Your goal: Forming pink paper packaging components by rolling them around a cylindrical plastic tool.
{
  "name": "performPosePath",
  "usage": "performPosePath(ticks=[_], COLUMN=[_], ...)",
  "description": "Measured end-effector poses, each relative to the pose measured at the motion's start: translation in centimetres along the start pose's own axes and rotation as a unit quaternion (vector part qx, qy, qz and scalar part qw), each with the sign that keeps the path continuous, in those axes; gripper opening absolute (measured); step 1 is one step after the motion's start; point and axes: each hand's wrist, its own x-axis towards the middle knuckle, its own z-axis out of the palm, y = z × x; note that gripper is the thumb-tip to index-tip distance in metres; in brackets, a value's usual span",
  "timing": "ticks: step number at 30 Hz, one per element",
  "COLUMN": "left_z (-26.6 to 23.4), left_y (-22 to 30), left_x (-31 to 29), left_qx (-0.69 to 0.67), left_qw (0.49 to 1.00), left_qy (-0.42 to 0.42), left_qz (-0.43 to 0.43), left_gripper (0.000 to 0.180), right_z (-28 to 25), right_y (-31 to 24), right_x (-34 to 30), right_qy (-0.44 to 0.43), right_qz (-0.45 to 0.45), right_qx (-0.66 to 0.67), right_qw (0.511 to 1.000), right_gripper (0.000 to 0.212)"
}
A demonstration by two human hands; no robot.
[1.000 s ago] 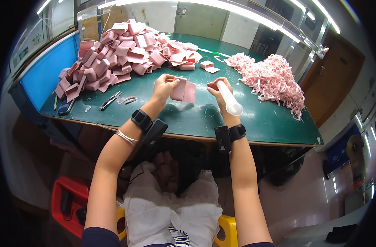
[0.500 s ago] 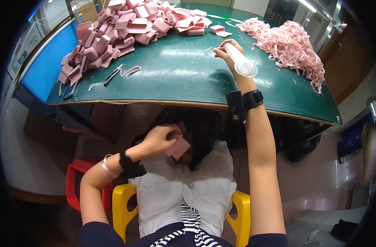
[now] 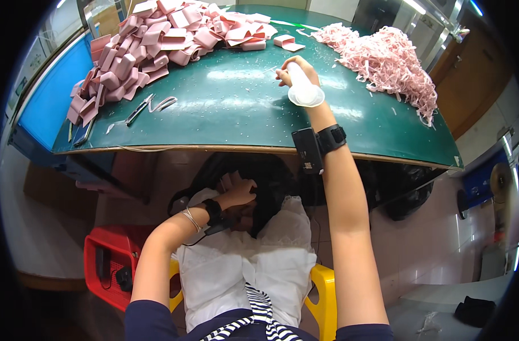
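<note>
Over the green table, my right hand curls round a white tube; it looks light, stiff, slippery, best held by its narrow body. Below, beside pink pieces, my left hand's grip I can't tell.

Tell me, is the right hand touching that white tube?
Touching: the head view shows the white tube lying against the right hand, its narrow part within the grasp and its flared end toward the wrist.
</note>
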Motion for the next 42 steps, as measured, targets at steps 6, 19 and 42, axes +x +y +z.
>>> performPosePath(ticks=[6,19,42], left_z=[-5.2,-26.1,-28.9], left_y=[0.9,15.1,6.2], left_x=[-1.7,3.8,35.9], left_qx=[-0.09,-0.293,0.472], left_qw=[0.98,0.909,0.876], left_qy=[-0.173,-0.281,0.068], left_qz=[0.041,0.091,0.076], left_gripper=[0.027,0.025,0.082], right_z=[0.1,-0.1,-1.0], right_y=[0.8,3.6,-5.1], right_x=[0.2,0.7,-1.4], right_qy=[0.005,0.202,0.227], right_qz=[-0.038,-0.01,0.124], right_qx=[-0.006,0.131,0.325], right_qw=[0.999,0.971,0.91], right_gripper=[0.019,0.019,0.013])
